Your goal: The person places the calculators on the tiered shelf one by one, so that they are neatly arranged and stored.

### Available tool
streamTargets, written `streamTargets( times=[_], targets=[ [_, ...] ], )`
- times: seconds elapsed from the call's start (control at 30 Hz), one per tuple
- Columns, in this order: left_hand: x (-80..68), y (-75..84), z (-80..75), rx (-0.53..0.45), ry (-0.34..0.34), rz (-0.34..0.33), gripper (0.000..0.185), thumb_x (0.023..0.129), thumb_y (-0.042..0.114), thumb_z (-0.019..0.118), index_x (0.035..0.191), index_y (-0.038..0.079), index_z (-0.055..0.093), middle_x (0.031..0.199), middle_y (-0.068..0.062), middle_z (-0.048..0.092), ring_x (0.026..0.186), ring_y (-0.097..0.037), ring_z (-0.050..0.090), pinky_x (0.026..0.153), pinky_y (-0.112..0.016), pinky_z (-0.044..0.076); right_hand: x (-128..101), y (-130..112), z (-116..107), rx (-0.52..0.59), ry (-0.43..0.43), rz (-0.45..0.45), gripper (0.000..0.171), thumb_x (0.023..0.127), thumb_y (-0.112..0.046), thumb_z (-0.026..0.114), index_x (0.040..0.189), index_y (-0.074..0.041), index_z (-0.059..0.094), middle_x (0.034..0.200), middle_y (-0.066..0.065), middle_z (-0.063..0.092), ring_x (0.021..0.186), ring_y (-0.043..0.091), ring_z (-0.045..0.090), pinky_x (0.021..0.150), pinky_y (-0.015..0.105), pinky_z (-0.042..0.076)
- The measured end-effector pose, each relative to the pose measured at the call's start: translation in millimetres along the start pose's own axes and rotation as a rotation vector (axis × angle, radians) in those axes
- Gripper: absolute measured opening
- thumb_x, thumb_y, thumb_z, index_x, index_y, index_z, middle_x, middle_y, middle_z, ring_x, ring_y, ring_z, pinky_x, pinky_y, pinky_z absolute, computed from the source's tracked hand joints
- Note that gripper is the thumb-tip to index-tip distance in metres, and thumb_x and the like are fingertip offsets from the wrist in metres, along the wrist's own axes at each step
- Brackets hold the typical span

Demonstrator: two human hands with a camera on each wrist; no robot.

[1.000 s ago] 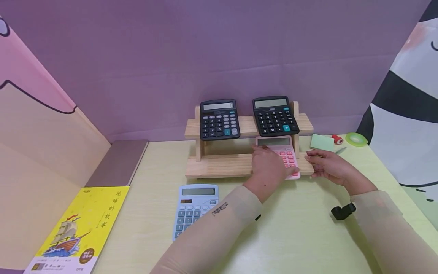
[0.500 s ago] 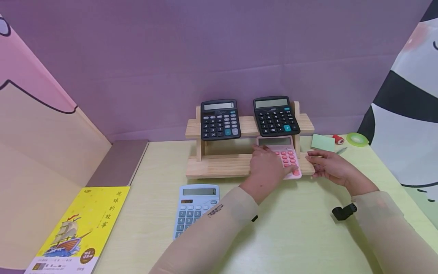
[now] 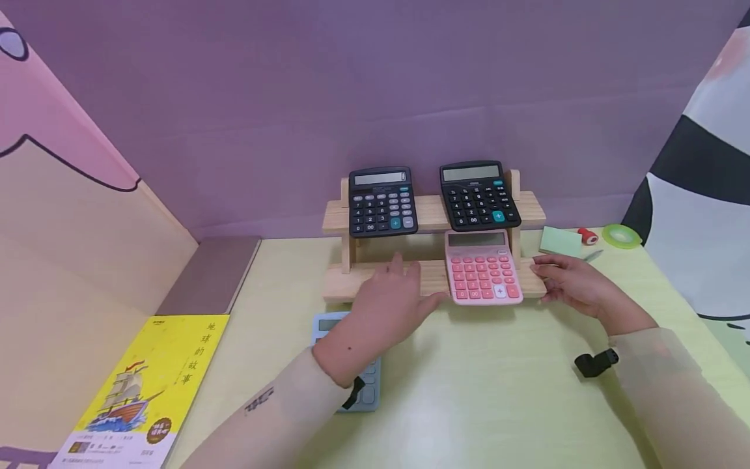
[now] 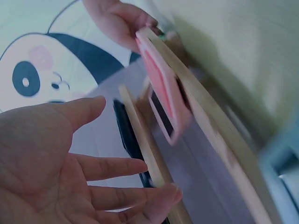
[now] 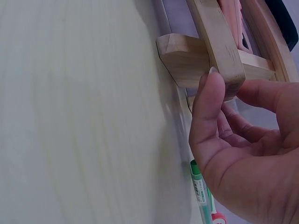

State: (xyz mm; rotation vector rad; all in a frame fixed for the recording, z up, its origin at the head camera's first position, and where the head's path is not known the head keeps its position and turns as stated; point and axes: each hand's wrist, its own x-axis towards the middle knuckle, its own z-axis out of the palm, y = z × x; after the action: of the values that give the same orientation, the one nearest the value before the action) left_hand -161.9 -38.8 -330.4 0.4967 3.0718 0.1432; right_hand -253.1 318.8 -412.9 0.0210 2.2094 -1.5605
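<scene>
Left hand: the left hand [image 3: 389,306] hangs over the front edge of the wooden rack [image 3: 381,280], fingers loose and spread, nothing in it. The left wrist view shows the same thing, open palm [image 4: 51,172] with fingertips right by the shelf edge.

Right hand: the right hand [image 3: 571,283] is at the rack's right end. In the right wrist view the thumb [image 5: 208,112] presses on the end of the lower board [image 5: 219,46] and the fingers curl in behind it, so it's gripping the rack (not the calculator).

Pink calculator: the pink calculator [image 3: 482,267] sits on the lower shelf, right side, leaning back with its screen tucked under the upper shelf. Neither hand touches it; it's between the two hands, nearer the right one.

Upper shelf: two black calculators up there, one on the left [image 3: 382,200], one on the right [image 3: 479,195] straight above the pink one.

Blue calculator: the blue calculator [image 3: 363,384] lies flat on the table [image 3: 498,404] in front of the rack, mostly hidden under the left wrist.

Other stuff: yellow book [image 3: 146,384] with a ship on the cover at front left, a grey pad [image 3: 211,273] behind it, a green sticky note pad [image 3: 559,241] and a roll of green tape [image 3: 621,236] at the back right.
</scene>
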Motion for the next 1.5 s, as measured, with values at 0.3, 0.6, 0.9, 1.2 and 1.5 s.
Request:
streamTargets(
  times=[0.3, 0.6, 0.9, 1.2, 1.5],
  targets=[
    [-65.1, -61.3, 28.7, 0.096, 0.064, -0.216, 0.09, 0.099, 0.069, 0.061, 0.149, -0.006, 0.056, 0.151, -0.033, 0.057, 0.127, -0.048, 0.066, 0.083, -0.051, 0.067, -0.6, -0.8, -2.6, -0.003, -0.013, 0.004, 0.069, 0.115, -0.034, 0.05, 0.164, 0.006, 0.022, 0.112, -0.016, 0.06, 0.094, 0.006, 0.064, 0.084, 0.025, 0.063],
    [-105.6, -73.8, 59.4, 0.114, -0.025, -0.36, 0.12, 0.075, 0.092, 0.067, 0.134, -0.013, 0.059, 0.087, -0.022, 0.063, 0.069, -0.029, 0.061, 0.056, -0.041, 0.057, 0.3, -2.2, -0.5, 0.001, -0.027, 0.009, 0.069, 0.115, -0.034, 0.048, 0.164, 0.006, 0.021, 0.112, -0.016, 0.06, 0.094, 0.007, 0.064, 0.085, 0.025, 0.063],
    [-107.7, -61.0, 68.7, 0.142, 0.017, -0.404, 0.142, 0.058, 0.098, 0.072, 0.142, -0.015, 0.055, 0.105, -0.03, 0.067, 0.07, -0.028, 0.063, 0.059, -0.04, 0.058, -0.4, -1.8, -1.2, 0.004, -0.021, 0.021, 0.069, 0.115, -0.034, 0.048, 0.164, 0.005, 0.021, 0.111, -0.016, 0.059, 0.093, 0.007, 0.064, 0.084, 0.025, 0.063],
    [-103.2, -63.0, 66.9, 0.134, -0.061, -0.378, 0.144, 0.06, 0.098, 0.073, 0.15, -0.012, 0.05, 0.122, -0.032, 0.065, 0.082, -0.031, 0.067, 0.063, -0.044, 0.061, 0.5, -2.3, -1.0, 0.022, -0.023, 0.012, 0.067, 0.115, -0.033, 0.049, 0.163, 0.005, 0.023, 0.106, -0.019, 0.062, 0.091, 0.006, 0.064, 0.082, 0.025, 0.063],
    [-105.8, -84.0, 61.7, -0.073, -0.182, -0.295, 0.141, 0.063, 0.084, 0.085, 0.161, -0.007, 0.038, 0.145, -0.027, 0.054, 0.122, -0.039, 0.058, 0.082, -0.049, 0.06, -1.3, -1.5, -0.2, 0.048, -0.026, 0.01, 0.065, 0.114, -0.032, 0.05, 0.162, 0.005, 0.025, 0.109, -0.017, 0.061, 0.091, 0.007, 0.064, 0.082, 0.026, 0.063]
  ],
)
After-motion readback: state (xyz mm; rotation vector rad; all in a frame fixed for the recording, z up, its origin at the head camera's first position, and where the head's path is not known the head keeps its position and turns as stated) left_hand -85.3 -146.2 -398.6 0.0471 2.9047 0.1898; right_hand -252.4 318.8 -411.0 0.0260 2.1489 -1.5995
